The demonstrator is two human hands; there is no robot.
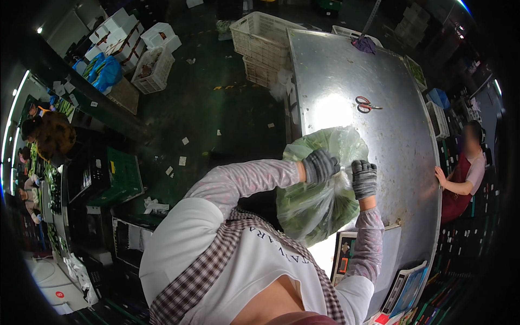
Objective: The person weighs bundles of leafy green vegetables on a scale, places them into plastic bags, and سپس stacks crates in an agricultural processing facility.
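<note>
A big clear plastic bag (307, 211) full of green leafy vegetables rests at the near left edge of the metal table (374, 70). Both my hands wear grey striped knit gloves and are closed at the gathered top of the bag. My left hand (320, 166) grips the plastic from the left, its fingers curled in. On the other side of the gather, my right hand (364, 179) is curled in a fist on the plastic. The exact pinch of the fingertips is hidden by the gloves. Red-handled scissors (368, 105) lie farther up the table.
A scale-like device (344, 254) sits beneath my right forearm, and a device with a blue screen (407, 290) stands near the right edge. Across the table a person in a red apron (460, 179) touches its edge. White crates (265, 46) are stacked at the table's far left.
</note>
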